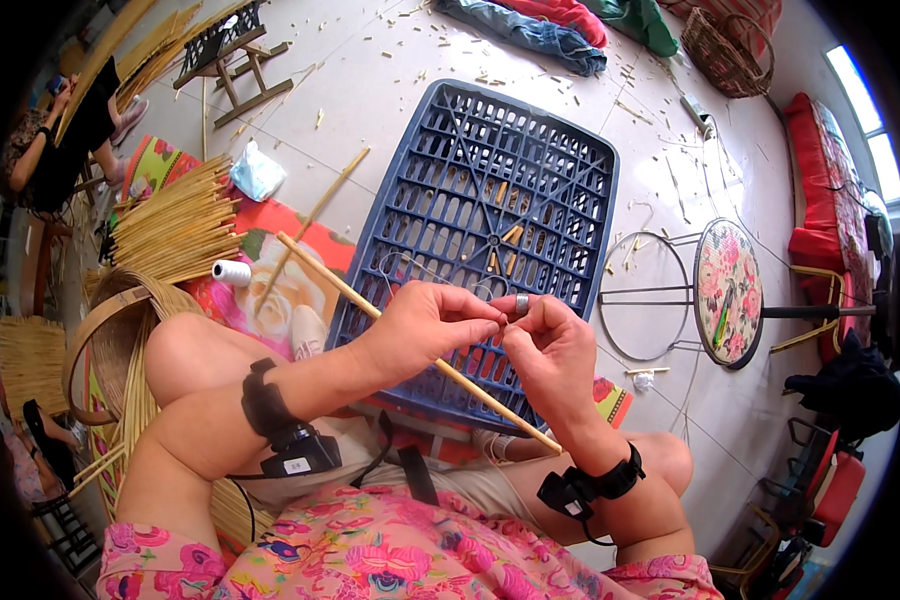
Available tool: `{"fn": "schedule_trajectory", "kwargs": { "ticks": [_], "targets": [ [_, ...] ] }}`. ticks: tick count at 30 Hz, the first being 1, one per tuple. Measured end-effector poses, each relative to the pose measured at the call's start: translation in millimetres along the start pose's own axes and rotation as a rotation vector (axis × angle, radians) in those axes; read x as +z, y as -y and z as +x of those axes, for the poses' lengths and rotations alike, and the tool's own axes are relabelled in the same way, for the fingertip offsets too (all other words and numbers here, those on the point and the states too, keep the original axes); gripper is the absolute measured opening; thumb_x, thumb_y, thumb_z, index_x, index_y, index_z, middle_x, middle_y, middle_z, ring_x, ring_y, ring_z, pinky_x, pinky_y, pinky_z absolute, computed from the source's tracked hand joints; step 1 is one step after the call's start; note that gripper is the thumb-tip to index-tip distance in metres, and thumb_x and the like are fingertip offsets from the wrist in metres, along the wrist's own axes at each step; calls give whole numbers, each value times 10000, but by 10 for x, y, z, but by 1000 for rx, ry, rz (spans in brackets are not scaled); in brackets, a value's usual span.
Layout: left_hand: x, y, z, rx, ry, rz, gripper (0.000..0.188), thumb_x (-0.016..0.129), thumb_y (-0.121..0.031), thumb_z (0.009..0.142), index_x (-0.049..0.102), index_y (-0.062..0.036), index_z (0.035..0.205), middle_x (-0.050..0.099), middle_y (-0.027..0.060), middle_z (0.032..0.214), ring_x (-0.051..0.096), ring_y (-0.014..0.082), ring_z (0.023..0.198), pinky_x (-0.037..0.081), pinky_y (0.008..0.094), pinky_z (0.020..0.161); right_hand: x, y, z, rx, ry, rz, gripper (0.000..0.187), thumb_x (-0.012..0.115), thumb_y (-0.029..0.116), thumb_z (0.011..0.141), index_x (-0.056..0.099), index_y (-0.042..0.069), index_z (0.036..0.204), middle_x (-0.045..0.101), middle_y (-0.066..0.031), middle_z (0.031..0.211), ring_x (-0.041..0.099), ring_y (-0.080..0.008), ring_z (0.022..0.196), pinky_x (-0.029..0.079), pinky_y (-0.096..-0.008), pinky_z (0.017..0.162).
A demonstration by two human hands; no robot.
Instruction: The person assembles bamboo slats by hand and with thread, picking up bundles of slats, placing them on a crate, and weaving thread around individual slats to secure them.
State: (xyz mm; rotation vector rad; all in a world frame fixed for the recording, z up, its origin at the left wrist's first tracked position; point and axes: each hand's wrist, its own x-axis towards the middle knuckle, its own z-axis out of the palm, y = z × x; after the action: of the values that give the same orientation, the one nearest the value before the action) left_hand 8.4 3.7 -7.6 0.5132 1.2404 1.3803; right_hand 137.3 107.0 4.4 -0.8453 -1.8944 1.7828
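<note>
My left hand [440,322] and my right hand [553,345] meet over the blue plastic crate [600,180], fingertips pinched together. A thin pale thread [410,262] loops over the crate's slats and runs toward the fingertips, which close on it; its ends are too fine to make out. A metal ring sits on a finger of my right hand. A long straw-coloured stick [335,280] lies slantwise beneath my hands, its lower end near my right forearm. Short cut stick pieces [513,235] rest on the upturned crate.
To the left are a white thread spool [232,272], a bundle of sticks [175,220] and a woven basket [115,340]. A flowered round stool [728,290] stands right. Beyond are a low folding chair [235,70], clothes [530,35] and a wicker basket [725,55]. Another person sits far left.
</note>
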Motion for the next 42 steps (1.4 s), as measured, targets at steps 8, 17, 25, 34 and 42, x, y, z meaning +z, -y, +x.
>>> {"fn": "schedule_trajectory", "kwargs": {
  "ticks": [8,17,25,34,42],
  "targets": [
    [-17,-29,-11,-55,5,73,197,597,-65,820,630,34,988,622,90,1036,568,99,921,449,230,809,-19,12,-4,1,55,-17,65,531,-22,719,503,-37,663,615,-142,880,562,-104,746,471,-231,654],
    [-20,15,-7,-10,-17,34,201,621,-99,815,638,18,978,652,59,884,585,67,795,469,201,706,8,16,-4,11,54,9,70,526,-30,727,495,-32,663,613,-140,882,554,-95,736,469,-224,640],
    [-12,-4,-13,-1,-8,10,192,619,-79,814,636,22,976,650,65,909,590,72,808,474,203,719,18,13,0,13,25,35,107,560,8,715,485,-20,643,631,-122,837,547,-75,683,461,-217,588],
    [-15,-27,-11,-16,-19,55,206,616,-92,818,633,25,986,652,66,896,585,69,804,471,202,712,11,-15,9,-21,36,32,91,561,5,720,498,-21,660,630,-107,847,537,-65,671,457,-209,578],
    [-11,-28,-5,-3,-24,76,199,614,-96,818,637,24,976,654,73,881,595,83,804,477,215,729,8,4,11,24,49,59,103,564,4,734,490,-23,667,623,-104,852,530,-55,660,454,-203,556]
  ]
}}
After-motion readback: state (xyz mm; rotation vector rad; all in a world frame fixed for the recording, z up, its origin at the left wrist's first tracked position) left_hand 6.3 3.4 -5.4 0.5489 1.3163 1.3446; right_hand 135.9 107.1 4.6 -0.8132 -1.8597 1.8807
